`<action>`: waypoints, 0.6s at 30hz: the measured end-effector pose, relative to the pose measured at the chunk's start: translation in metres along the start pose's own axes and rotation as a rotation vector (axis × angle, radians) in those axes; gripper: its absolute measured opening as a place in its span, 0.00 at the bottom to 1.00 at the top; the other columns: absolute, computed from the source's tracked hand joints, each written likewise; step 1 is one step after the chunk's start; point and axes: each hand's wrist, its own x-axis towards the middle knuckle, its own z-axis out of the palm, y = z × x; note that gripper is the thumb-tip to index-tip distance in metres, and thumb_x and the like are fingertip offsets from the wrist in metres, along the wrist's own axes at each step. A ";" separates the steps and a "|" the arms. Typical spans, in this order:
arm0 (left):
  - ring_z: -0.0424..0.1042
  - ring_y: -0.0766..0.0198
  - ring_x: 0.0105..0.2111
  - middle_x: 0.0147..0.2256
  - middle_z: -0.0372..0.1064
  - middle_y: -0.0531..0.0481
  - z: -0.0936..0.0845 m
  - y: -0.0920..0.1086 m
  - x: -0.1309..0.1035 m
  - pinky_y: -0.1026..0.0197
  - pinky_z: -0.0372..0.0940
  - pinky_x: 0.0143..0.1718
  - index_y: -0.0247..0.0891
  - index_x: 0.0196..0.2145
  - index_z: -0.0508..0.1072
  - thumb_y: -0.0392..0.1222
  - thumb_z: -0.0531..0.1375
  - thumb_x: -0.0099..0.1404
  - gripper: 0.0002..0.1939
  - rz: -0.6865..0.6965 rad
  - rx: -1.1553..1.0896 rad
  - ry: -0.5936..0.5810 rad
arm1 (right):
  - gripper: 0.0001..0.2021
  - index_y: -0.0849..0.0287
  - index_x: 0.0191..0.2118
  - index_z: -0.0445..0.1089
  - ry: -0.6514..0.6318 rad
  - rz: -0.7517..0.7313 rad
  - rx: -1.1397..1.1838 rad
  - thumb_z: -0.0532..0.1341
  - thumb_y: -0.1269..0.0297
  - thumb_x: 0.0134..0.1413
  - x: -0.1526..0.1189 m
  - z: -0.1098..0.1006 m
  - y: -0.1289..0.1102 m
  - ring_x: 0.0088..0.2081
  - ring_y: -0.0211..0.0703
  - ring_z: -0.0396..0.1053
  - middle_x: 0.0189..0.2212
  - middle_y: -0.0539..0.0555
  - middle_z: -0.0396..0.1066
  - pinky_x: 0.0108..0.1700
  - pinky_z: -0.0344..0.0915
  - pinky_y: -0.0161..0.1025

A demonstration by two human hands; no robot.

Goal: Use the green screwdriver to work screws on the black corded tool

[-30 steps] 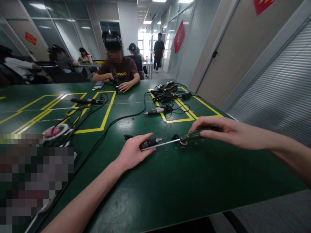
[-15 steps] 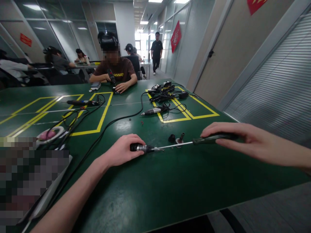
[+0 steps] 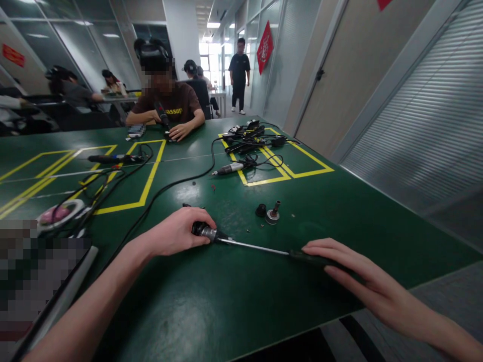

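Note:
My left hand (image 3: 181, 229) is closed around a small black and silver tool part (image 3: 208, 232) on the green table (image 3: 181, 306). From the right, my right hand (image 3: 350, 266) grips the dark handle of a long screwdriver (image 3: 260, 248). Its thin shaft reaches left to the front end of the tool part; the exact contact at the tip is too small to tell. Beyond the shaft lie a black cap (image 3: 260, 209) and a round metal piece with an upright stem (image 3: 272, 216). Tiny bits are scattered near them.
A grey rotary tool (image 3: 231, 168) and a heap of black cables (image 3: 249, 138) lie farther back, among yellow tape outlines. At left are another dark tool (image 3: 113, 159), a tape roll (image 3: 77, 207) and a blurred flat object. A person works across the table; another stands behind.
My right hand has moved down and toward me, so the screwdriver now slopes down to the right. The view has shifted slightly, and the tool part in my left hand has turned a little.

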 end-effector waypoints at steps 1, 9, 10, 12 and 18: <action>0.80 0.59 0.41 0.42 0.82 0.50 0.000 0.000 0.000 0.60 0.70 0.45 0.42 0.43 0.84 0.40 0.67 0.65 0.09 0.000 -0.002 -0.001 | 0.18 0.41 0.61 0.80 -0.003 0.014 0.003 0.61 0.49 0.72 -0.001 0.001 0.003 0.60 0.54 0.80 0.58 0.57 0.81 0.64 0.76 0.52; 0.80 0.59 0.41 0.42 0.83 0.50 0.000 0.000 0.000 0.62 0.70 0.44 0.41 0.43 0.84 0.40 0.67 0.65 0.09 -0.005 -0.024 -0.003 | 0.21 0.41 0.64 0.78 -0.112 0.080 0.064 0.58 0.50 0.74 -0.009 0.003 0.012 0.63 0.54 0.77 0.63 0.58 0.77 0.67 0.73 0.52; 0.80 0.59 0.41 0.42 0.83 0.50 0.000 0.001 0.000 0.61 0.70 0.44 0.41 0.43 0.84 0.40 0.68 0.65 0.09 -0.010 -0.020 -0.008 | 0.21 0.41 0.64 0.78 -0.105 0.096 0.071 0.57 0.49 0.74 -0.010 0.004 0.014 0.64 0.54 0.77 0.64 0.58 0.76 0.68 0.72 0.53; 0.80 0.58 0.42 0.42 0.83 0.50 0.000 0.002 0.000 0.60 0.71 0.45 0.42 0.44 0.84 0.38 0.68 0.64 0.10 -0.018 -0.006 -0.012 | 0.22 0.41 0.65 0.77 -0.090 0.123 0.076 0.57 0.49 0.74 -0.010 0.005 0.017 0.66 0.56 0.75 0.66 0.58 0.74 0.69 0.69 0.56; 0.82 0.56 0.47 0.46 0.84 0.49 0.000 0.000 0.000 0.57 0.73 0.52 0.43 0.47 0.84 0.38 0.68 0.65 0.12 -0.001 0.045 0.006 | 0.24 0.40 0.71 0.70 -0.192 0.090 0.084 0.54 0.52 0.76 -0.014 0.005 0.020 0.70 0.54 0.70 0.71 0.58 0.69 0.73 0.65 0.55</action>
